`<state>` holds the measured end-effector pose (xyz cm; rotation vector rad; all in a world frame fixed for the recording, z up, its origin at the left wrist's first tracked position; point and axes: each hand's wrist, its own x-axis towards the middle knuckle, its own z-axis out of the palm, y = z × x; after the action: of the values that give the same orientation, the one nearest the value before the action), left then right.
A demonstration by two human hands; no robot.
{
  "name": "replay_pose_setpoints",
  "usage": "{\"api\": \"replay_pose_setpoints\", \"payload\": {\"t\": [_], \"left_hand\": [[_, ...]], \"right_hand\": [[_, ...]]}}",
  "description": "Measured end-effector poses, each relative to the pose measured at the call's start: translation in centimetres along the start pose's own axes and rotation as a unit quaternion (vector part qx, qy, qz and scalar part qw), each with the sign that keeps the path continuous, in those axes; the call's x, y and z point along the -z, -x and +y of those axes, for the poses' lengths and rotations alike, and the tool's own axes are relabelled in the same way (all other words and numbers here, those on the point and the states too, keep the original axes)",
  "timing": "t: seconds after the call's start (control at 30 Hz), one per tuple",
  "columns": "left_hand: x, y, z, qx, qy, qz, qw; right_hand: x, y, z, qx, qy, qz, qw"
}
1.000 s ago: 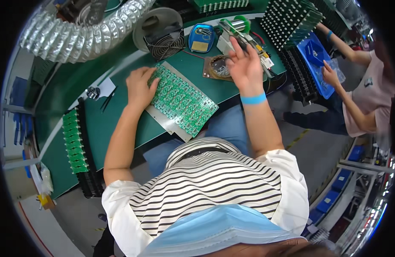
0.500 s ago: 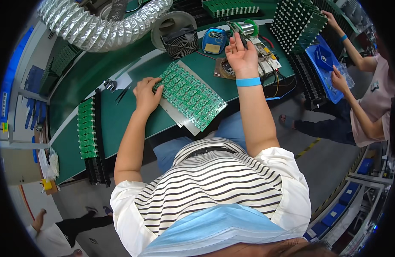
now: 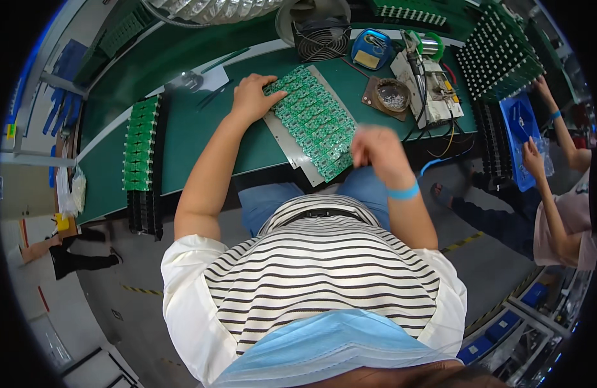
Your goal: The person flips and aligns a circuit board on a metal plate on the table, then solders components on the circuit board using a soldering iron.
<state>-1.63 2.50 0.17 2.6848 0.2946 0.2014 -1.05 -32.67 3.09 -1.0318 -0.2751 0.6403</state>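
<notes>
A green circuit board panel (image 3: 314, 119) lies on a flat grey metal plate (image 3: 291, 150) at the front edge of the green bench. My left hand (image 3: 252, 98) grips the panel's upper left corner, its thumb and fingers over the edge. Beside the panel's lower right side, my right hand (image 3: 379, 154) is smeared by motion. Its fingers look bent, and whether they hold anything cannot be made out. A blue band (image 3: 403, 192) circles my right wrist.
Right of the panel are a round dish (image 3: 392, 97), a soldering unit with wires (image 3: 434, 90) and a blue sponge box (image 3: 371, 48). A fan (image 3: 321, 42) stands behind. A black rack of green boards (image 3: 141, 145) sits left. A co-worker's hand (image 3: 533, 158) is over a blue tray (image 3: 521, 139).
My right hand has come down from near the solder reel to the panel's lower right side. My left hand stays at the panel's corner. The whole view has shifted.
</notes>
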Motion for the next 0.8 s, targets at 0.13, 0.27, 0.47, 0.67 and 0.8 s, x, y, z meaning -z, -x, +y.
{"api": "replay_pose_setpoints", "payload": {"t": [0.13,0.27,0.47,0.67,0.8], "left_hand": [[0.5,-0.2,-0.3,-0.014,0.051,-0.024,0.998],[1.7,1.3,1.3,0.016,0.227,-0.031,0.973],[6.3,5.5,2.5,0.006,0.517,-0.004,0.856],[6.6,6.1,-1.0,-0.074,0.461,0.020,0.884],[4.3,5.8,-2.6,-0.105,0.471,0.029,0.875]], "right_hand": [[-0.9,5.5,2.4,-0.227,0.352,-0.049,0.907],[-0.2,6.8,5.2,-0.077,0.373,0.092,0.920],[-1.2,8.0,2.9,0.057,0.409,0.171,0.894],[-1.0,5.4,1.5,0.201,0.413,0.171,0.871],[-0.6,3.5,1.7,0.303,0.437,0.151,0.833]]}}
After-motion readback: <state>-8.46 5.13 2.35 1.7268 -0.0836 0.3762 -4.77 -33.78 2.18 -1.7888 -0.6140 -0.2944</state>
